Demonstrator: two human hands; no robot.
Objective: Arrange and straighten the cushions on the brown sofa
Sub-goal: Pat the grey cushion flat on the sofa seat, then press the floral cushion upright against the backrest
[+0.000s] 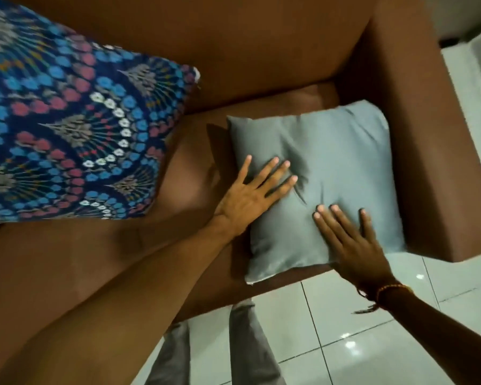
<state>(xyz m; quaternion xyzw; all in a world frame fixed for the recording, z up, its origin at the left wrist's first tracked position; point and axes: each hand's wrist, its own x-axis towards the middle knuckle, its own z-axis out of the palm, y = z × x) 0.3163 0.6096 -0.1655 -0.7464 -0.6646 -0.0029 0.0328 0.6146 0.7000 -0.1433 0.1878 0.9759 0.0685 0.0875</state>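
A plain grey cushion lies flat on the seat of the brown sofa, tucked against the right armrest. My left hand rests flat on the cushion's left edge with fingers spread. Pressing on its lower right part is my right hand, palm down and fingers apart, a beaded band on its wrist. A large blue patterned cushion with red and white flower shapes leans against the backrest at the left, apart from both hands.
The sofa's right armrest borders the grey cushion. White glossy floor tiles lie in front and to the right. My grey trouser legs stand close to the seat's front edge.
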